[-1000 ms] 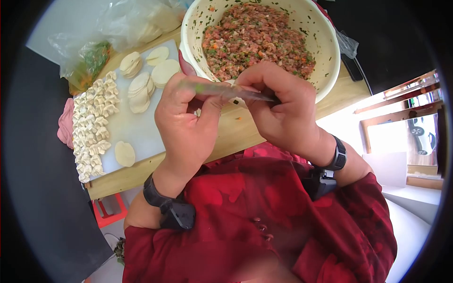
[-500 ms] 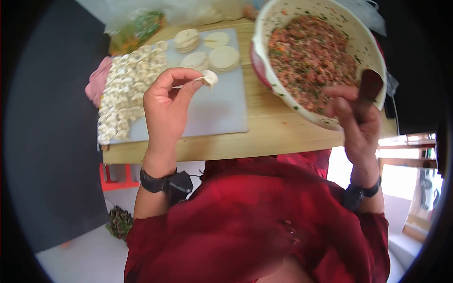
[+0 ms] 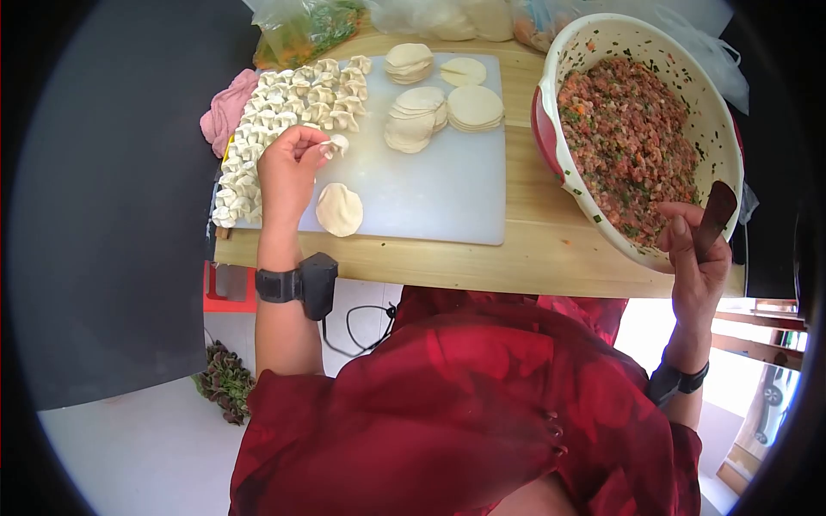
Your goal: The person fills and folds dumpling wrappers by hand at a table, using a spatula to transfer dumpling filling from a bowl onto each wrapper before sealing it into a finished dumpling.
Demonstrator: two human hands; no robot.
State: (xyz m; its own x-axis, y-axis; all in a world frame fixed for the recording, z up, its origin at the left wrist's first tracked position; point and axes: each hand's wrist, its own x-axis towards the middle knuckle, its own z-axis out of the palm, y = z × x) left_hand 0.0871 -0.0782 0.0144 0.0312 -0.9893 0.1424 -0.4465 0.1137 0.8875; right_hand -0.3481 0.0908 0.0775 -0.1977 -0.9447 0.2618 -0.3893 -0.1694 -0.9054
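Observation:
My left hand (image 3: 292, 162) pinches a folded dumpling (image 3: 338, 144) between thumb and fingertips, just right of the rows of shaped dumplings (image 3: 288, 95). Below it, a single round wrapper (image 3: 339, 210) lies flat on the white cutting board (image 3: 430, 193). Over the near right rim of the filling bowl, my right hand (image 3: 695, 258) is closed around a utensil with a flat, dark brown handle (image 3: 717, 215); its other end is hidden. The large bowl (image 3: 564, 163) holds minced filling (image 3: 628, 146) with green and orange bits.
Several stacks of round wrappers (image 3: 476, 107) sit toward the back of the board. Plastic bags (image 3: 430, 17) line the table's far side. A pink cloth (image 3: 228, 112) lies left of the dumplings. The wooden table's front edge (image 3: 447, 279) runs close to my body.
The view has shifted, so the table and bowl sit further right in the picture. My left hand, still pinching the dumpling, is nearer the dumpling rows. The wrapper below it now shows.

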